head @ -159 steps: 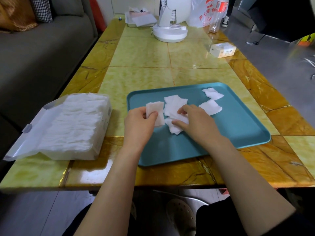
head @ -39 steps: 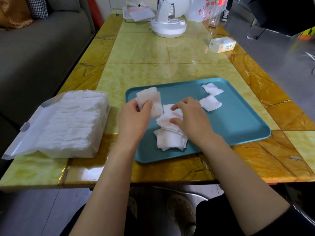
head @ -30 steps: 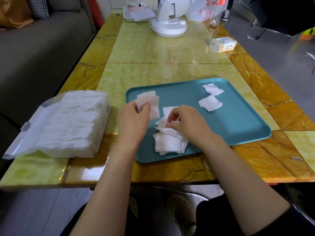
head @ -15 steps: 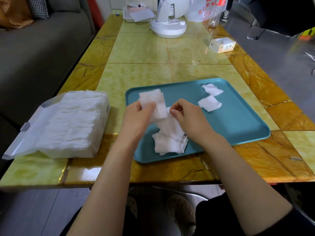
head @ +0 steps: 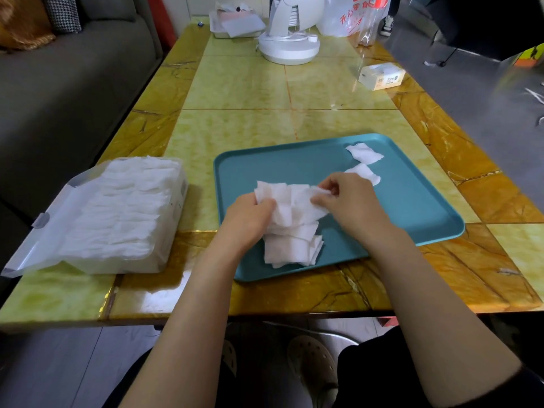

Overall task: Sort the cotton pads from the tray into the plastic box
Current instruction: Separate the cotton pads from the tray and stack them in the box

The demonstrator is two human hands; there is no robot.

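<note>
While both hands work above the teal tray [head: 418, 210], the items stand as follows.

- Left hand [head: 250, 219]: fingers curled round a small bundle of cotton pads [head: 272, 193], held just over the near-left part of the tray.
- Right hand [head: 350, 206]: thumb and fingertips pinching the right edge of a single pad [head: 303, 201] that overlaps the same bundle.
- Stack of pads [head: 291, 250]: lying on the tray floor directly beneath the held bundle, close to the near rim, edges uneven.
- Loose pad [head: 365, 153]: at the far-right corner of the tray.
- Second loose pad [head: 368, 174]: just nearer than the first, partly hidden behind the right hand.
- Plastic box [head: 123, 213]: clear, on the tabletop [head: 250, 89] left of the tray and apart from it, packed with white pads. Its lid flap [head: 38, 231] is folded open toward the left.
- Far end of the tabletop: white fan base [head: 290, 48], tissue pack [head: 381, 75], plastic bag [head: 350, 16] with red print.
- Grey sofa [head: 59, 92]: along the left side.
</note>
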